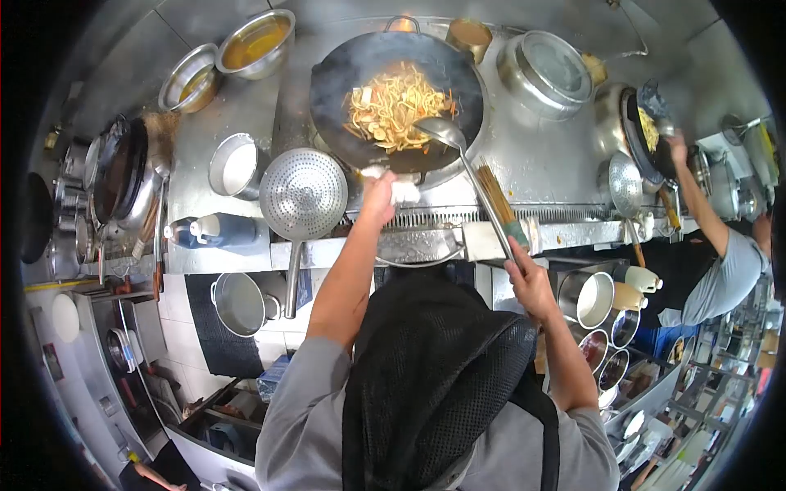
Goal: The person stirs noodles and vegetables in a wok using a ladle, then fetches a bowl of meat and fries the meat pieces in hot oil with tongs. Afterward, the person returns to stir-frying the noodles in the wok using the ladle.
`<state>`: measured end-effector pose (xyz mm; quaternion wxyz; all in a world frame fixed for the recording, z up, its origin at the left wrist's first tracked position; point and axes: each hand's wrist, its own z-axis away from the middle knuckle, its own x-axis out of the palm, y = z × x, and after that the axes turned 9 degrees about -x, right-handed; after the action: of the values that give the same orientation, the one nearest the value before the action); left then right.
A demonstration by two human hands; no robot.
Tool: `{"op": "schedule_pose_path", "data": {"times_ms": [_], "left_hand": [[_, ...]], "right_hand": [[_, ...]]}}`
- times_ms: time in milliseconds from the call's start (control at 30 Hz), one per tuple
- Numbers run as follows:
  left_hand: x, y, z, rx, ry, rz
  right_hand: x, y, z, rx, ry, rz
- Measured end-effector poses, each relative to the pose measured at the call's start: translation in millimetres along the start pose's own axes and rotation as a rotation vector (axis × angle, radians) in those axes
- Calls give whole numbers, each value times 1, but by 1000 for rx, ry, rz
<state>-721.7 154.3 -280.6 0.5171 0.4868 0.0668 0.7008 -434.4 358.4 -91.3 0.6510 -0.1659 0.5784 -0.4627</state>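
Note:
A large dark wok [332,90] sits over the burner with steam rising from it. Inside lie noodles [393,106] mixed with orange strips and pale pieces. My left hand [378,196] is closed around a white cloth [404,192] at the wok's near edge, where the handle is mostly covered. My right hand [530,282] grips the long handle of a metal ladle [483,188]. The ladle's bowl rests at the right side of the noodles. Beside the ladle handle, a bamboo brush [496,190] stands near the stove edge.
A perforated strainer [303,195] lies left of the wok, near a white-filled pot [237,166] and dark bottles [223,230]. Bowls of yellow liquid [256,41] stand behind. A lidded pot [547,74] is at right; farther right, a co-worker's arm [702,200] reaches toward another wok [640,135].

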Motion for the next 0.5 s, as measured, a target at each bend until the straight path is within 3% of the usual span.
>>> {"op": "schedule_pose_path", "data": {"times_ms": [67,133,167,233,333,400,433,467,500], "left_hand": [[1,3,5,-19,24,-29],[8,9,3,-51,28,-54],[3,4,-4,-81,37,-33],[3,4,-13,-104,35,-14],[2,2,3,-65,26,-30],[-1,2,47,45,-1,23],[-2,-5,73,25,93,48],[30,22,129,7,45,60],[19,11,118,39,56,51]], "right_hand": [[0,-22,-10,92,-5,-50],[11,-3,-42,-177,119,68],[18,7,-70,-462,232,167],[23,-24,-123,-282,83,411],[49,-27,-149,-363,-104,657],[7,-19,-108,-395,-184,760],[-27,-28,-85,-374,-231,779],[-60,-38,-68,-381,-265,791],[-60,-39,-75,-398,-218,834]]}}
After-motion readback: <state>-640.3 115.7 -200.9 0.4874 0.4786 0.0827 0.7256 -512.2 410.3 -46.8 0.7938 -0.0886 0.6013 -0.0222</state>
